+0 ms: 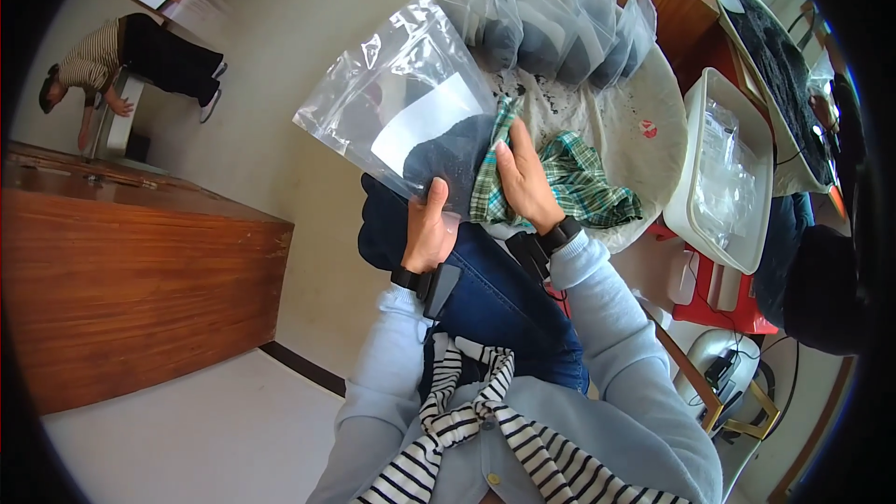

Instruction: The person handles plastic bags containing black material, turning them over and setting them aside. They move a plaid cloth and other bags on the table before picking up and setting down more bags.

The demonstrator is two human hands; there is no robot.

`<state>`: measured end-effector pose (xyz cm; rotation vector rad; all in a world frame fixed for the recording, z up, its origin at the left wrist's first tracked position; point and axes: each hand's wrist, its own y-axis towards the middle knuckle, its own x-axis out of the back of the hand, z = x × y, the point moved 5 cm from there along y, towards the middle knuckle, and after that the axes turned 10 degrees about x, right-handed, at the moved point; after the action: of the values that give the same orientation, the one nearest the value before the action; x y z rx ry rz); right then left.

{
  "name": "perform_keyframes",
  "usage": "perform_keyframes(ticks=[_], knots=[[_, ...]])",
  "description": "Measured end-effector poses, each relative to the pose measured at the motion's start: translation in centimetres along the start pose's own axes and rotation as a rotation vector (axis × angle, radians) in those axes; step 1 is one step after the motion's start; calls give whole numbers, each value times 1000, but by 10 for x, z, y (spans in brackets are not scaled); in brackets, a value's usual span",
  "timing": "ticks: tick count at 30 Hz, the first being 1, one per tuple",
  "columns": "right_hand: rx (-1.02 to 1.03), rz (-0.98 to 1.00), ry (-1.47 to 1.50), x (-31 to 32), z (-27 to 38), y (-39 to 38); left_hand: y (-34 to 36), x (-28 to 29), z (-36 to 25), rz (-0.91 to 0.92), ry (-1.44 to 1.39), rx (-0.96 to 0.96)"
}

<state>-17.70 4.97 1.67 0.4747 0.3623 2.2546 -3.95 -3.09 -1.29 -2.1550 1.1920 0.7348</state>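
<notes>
A clear zip bag (373,84) with a white label and black grainy contents leans at a slant over my lap. My left hand (431,235) grips its lower edge, thumb on the front face. A green checked cloth (590,177) is bunched in my right hand (528,182). That hand presses a fold of it against the bag's right side; the rest trails over a white-covered round surface (658,84). Part of the fingers of both hands is hidden behind bag and cloth.
Several similar filled bags (551,33) stand at the back of the round surface, among dark crumbs. To the right are a white tub (693,163) of clear bags, black material (770,47) and a red stool (723,299). A wooden cabinet (140,289) stands left; another person (159,56) bends beyond it.
</notes>
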Motion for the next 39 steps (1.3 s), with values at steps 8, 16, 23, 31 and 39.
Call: perform_keyframes(ticks=[8,16,23,31,39], knots=[[-699,-291,1056,-21,-56,-68,2,-1,0,22,-176,8],[-618,-160,1617,0,-36,-64,-1,-1,1,119,-55,-52],[-747,-277,1698,25,-13,-71,0,15,7,262,294,-62],[-710,-377,1626,29,-10,-71,-8,-10,2,25,286,-105],[-675,-481,1679,34,-74,-100,-41,-21,8,-121,417,-276]])
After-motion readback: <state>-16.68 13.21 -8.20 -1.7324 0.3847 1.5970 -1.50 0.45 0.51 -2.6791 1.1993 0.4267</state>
